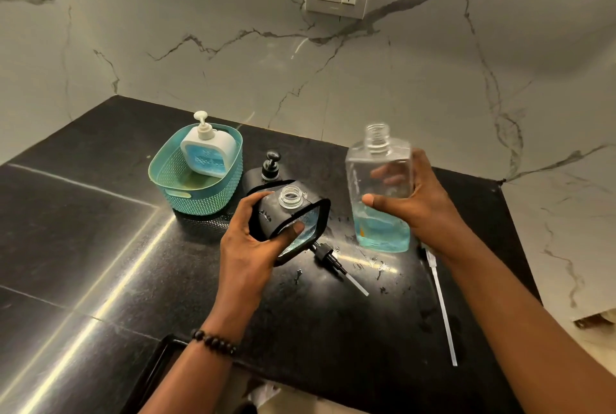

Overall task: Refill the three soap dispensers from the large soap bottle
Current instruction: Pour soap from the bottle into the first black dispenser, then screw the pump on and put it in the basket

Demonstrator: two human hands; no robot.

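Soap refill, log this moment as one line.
left hand: holds black dispenser, pump off | right hand: holds big bottle upright, open, low blue soap | white dispenser: in basket

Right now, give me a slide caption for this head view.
Left hand tilts an open black dispenser; right hand holds the uncapped soap bottle upright over the counter.

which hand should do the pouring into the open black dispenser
The right hand. It already grips the large soap bottle, uncapped and upright, beside the black dispenser. The left hand holds that dispenser, its open neck facing up, so it is better kept steadying it.
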